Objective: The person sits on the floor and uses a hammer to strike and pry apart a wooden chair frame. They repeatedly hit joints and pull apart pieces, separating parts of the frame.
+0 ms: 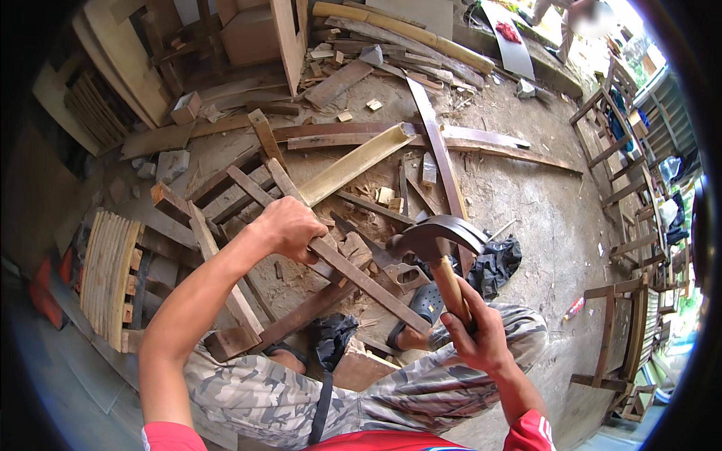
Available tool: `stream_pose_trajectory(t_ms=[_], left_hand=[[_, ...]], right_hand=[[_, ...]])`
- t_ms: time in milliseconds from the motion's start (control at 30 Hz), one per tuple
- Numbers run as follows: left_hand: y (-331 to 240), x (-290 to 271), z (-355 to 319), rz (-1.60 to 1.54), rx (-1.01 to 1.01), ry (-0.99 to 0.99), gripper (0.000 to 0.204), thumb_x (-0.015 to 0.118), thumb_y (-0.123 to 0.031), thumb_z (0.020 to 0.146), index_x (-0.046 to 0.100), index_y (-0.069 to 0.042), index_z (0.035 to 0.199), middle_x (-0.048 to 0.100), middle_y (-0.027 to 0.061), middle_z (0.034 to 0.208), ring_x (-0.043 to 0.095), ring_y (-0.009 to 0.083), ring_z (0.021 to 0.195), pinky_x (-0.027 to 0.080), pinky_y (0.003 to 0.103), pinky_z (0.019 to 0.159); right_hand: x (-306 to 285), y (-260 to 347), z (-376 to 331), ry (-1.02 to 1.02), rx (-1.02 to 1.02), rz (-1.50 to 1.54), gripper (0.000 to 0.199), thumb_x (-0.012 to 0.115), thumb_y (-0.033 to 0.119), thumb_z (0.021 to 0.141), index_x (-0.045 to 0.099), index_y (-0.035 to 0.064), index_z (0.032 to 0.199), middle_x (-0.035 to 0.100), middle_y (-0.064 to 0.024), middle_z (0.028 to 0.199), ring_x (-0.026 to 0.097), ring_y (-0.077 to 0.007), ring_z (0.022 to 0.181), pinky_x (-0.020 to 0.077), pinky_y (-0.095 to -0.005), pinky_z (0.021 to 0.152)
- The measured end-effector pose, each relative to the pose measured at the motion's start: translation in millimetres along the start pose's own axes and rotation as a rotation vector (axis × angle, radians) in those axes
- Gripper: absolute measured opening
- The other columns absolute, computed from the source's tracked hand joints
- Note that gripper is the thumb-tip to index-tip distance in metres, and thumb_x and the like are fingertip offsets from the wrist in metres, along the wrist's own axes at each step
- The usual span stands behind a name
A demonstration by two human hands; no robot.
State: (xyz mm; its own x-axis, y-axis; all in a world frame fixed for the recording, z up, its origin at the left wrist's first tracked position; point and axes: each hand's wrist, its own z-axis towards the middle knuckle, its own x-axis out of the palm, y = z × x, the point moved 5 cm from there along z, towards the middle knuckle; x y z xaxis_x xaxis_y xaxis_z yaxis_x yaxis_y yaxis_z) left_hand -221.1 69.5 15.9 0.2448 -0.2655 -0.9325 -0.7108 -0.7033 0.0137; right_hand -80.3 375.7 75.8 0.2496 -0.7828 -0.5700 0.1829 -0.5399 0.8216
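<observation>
1. Here, the right hand [477, 334] is clenched around the wooden handle of a claw hammer [436, 239], its head raised above the knees.
2. The left hand [289, 228] grasps a long wooden slat [353, 272], slanting across the lap.
3. Beyond lies a hollow bamboo trough [355, 163]; its contents cannot be made out.
4. Farthest, a cardboard box [250, 34] stands shut.

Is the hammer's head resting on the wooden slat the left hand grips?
No: the right hand holds the claw hammer raised, its head clear above the wooden slat gripped by the left hand.
</observation>
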Motion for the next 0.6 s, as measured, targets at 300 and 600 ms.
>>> stream_pose_trajectory(t_ms=[300, 600], left_hand=[[8.6, 10.2, 28.0, 0.002, 0.117, 0.0, 0.046, 0.081, -0.054, 0.07, 0.067, -0.011, 0.078, 0.069, 0.0107, 0.071, 0.071, 0.0332, 0.074, 0.056, 0.045, 0.067], [14.4, 28.0, 31.0, -0.058, 0.171, -0.126, 0.043, 0.078, -0.053, 0.074, 0.066, -0.011, 0.073, 0.069, 0.0097, 0.07, 0.071, 0.0327, 0.072, 0.057, 0.045, 0.065]], right_hand=[[31.3, 7.2, 27.6, 0.125, -0.144, -0.166, 0.069, 0.068, 0.019, 0.094, 0.036, 0.0071, 0.154, 0.068, -0.0236, 0.094, 0.068, -0.0426, 0.076, 0.054, -0.0487, 0.064], [26.3, 24.6, 31.8, 0.053, -0.095, -0.189, 0.067, 0.07, 0.011, 0.091, 0.041, 0.0042, 0.151, 0.068, -0.026, 0.107, 0.069, -0.0447, 0.088, 0.0553, -0.0461, 0.072]])
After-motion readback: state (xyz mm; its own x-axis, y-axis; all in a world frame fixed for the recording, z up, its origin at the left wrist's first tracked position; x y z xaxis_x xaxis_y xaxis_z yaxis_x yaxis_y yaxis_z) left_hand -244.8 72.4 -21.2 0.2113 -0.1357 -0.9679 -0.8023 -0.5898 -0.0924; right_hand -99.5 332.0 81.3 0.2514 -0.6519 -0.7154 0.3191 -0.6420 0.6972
